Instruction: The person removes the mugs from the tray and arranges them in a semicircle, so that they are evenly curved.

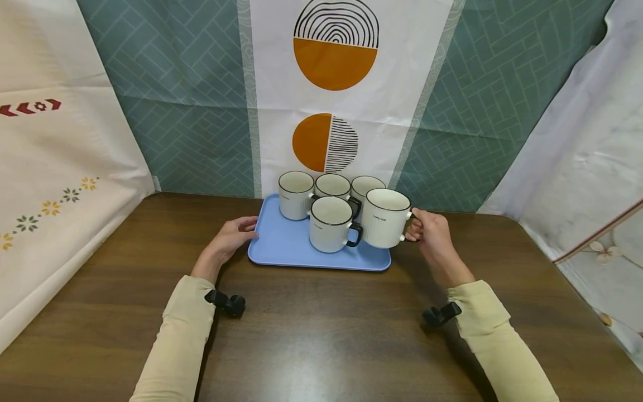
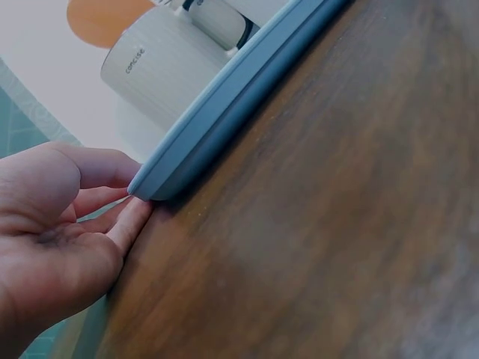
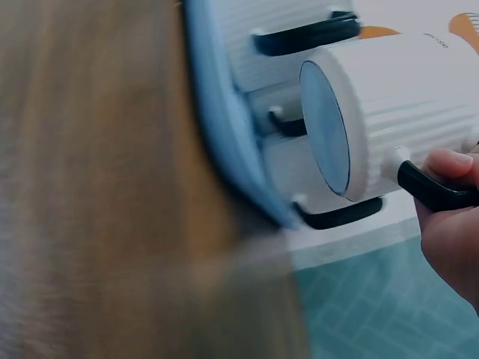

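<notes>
Right grip [image 1: 431, 231]: holds lifted mug [image 1: 384, 222] by its handle [image 3: 425, 188]
Left grip [image 1: 228, 241]: pinches tray [image 1: 286, 255] edge
Front mug [image 1: 327, 231]: might get bumped if lifted mug swings left

"concise", small dark lowercase, reads clearly on the side of the white mug [image 2: 161, 78] in the left wrist view. Head view: held mug [image 1: 385, 220] at right has a short dark word below its rim, looks like the same one but tiny; right wrist view catches just part of it, unclear. Near mug [image 1: 329, 226] and far-left mug [image 1: 295, 196] bear faint lettering, illegible in head view.
</notes>
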### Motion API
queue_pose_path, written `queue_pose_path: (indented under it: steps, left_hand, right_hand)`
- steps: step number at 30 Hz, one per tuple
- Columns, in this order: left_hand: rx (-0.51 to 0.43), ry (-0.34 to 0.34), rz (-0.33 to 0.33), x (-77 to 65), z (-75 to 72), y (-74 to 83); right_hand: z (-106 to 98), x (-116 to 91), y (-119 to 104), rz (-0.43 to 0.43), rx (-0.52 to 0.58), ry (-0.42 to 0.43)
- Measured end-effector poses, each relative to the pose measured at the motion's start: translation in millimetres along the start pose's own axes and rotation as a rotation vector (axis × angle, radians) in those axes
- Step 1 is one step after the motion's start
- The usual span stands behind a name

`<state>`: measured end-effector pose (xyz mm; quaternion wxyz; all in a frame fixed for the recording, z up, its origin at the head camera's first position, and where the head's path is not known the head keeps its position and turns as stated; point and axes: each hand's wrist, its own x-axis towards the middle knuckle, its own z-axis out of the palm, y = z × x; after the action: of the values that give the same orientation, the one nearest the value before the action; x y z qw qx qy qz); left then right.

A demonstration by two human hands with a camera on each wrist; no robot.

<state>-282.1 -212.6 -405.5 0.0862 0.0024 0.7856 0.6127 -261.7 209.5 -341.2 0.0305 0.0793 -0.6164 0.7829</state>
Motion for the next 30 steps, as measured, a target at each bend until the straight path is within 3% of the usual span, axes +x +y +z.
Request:
queue_pose_path:
  steps: [10,15,21,30]
  left_hand:
    - [0.001,-0.005,-0.004,0.2,1.1,1.5]
    - [0.004,-0.004,-0.005,-0.5,-0.9,0.9]
    - [0.013,0.000,-0.007,0.2,-1.9,0.5]
    - [-0.010,-0.002,-0.002,0.6,-0.4,-1.5]
  right_hand:
    - [-6,9,-43,-0.207,0.100,0.007]
    - [-15,18,-58,-0.249,0.095,0.054]
    - [-28,26,-61,-0.226,0.072,0.149]
    - [-47,37,-33,-0.065,0.031,0.318]
